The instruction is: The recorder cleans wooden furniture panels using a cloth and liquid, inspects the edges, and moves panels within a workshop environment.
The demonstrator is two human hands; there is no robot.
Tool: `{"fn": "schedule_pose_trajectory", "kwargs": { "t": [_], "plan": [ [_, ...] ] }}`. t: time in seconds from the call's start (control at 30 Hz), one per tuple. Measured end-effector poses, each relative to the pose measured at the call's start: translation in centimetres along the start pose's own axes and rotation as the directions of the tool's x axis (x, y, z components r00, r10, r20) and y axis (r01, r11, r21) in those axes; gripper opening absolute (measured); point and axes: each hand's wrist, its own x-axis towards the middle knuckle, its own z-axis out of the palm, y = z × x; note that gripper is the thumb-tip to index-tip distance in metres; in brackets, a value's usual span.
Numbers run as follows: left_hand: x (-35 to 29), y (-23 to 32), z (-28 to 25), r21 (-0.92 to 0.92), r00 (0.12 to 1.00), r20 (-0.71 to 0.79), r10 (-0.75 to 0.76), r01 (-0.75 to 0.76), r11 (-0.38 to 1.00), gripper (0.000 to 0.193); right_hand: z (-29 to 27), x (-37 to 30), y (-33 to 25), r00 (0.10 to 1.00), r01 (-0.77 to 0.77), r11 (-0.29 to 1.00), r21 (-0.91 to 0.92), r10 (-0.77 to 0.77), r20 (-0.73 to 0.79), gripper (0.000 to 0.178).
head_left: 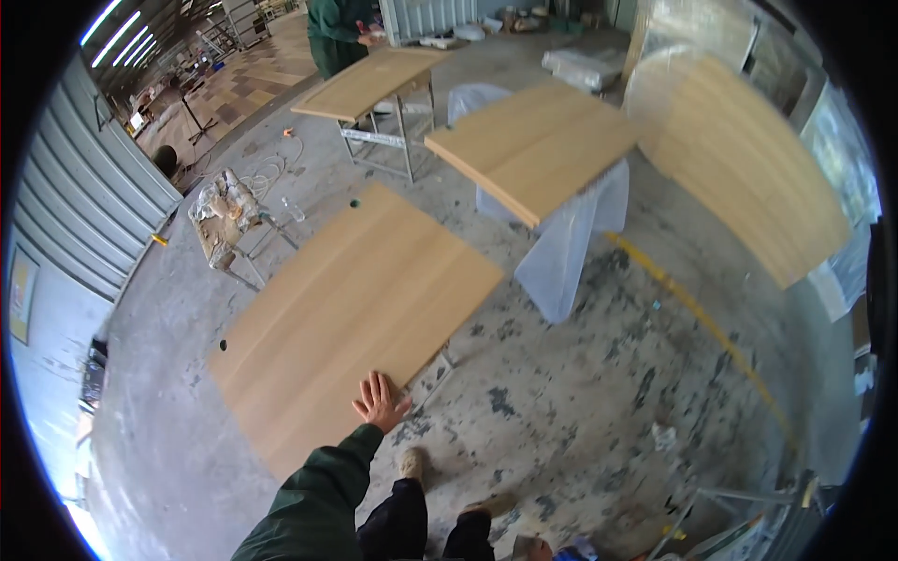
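My left hand (380,404) lies palm down with its fingers spread, near the close right edge of a wood-grain panel (346,309). The arm in its dark green sleeve reaches in from the lower left. The panel rests on a support that is mostly hidden beneath it. Two small dark round holes (354,203) sit near its far left edge. At the lower rim a skin-toned shape (534,550) is cut off; it may be my right hand, but its fingers and anything in them cannot be made out.
Another panel (538,140) lies on a plastic-draped stand, and a third (374,82) on a metal frame near a green-clad person (335,37). A large panel (730,159) leans at right. A cluttered stool (224,220) stands left. Paint-stained floor carries a yellow line (692,304).
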Motion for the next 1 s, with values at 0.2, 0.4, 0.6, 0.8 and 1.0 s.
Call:
{"fn": "schedule_pose_trajectory", "kwargs": {
  "t": [0.2,0.4,0.6,0.8,1.0],
  "plan": [
    [-0.3,-3.1,-3.4,-0.338,0.949,0.227,0.220,-0.135,0.931,0.071,-10.5,-0.3,-8.9,0.999,0.050,0.962,-0.270,-0.045,0.025,0.048],
    [-3.7,-12.3,-1.8,-0.470,0.994,0.079,0.081,-0.035,0.882,0.051,-16.8,-0.6,-12.5,1.000,0.001,0.897,-0.442,0.005,0.012,0.026],
    [-9.2,-21.4,-2.7,-0.302,0.965,0.032,-0.260,0.257,0.918,0.054,-23.4,-3.2,-30.3,0.932,0.105,0.950,0.295,0.010,-0.363,0.036],
    [-9.5,-25.9,-4.3,-0.399,0.502,0.059,-0.863,0.804,0.441,0.057,-26.9,3.8,-34.9,0.976,-0.163,0.900,0.404,0.206,-0.067,0.050],
    [-13.5,-30.8,0.0,-0.185,0.716,0.101,-0.691,0.696,0.694,0.030,-28.3,21.4,-39.1,0.692,0.672,0.485,-0.560,-0.681,0.241,0.035]
  ]
}}
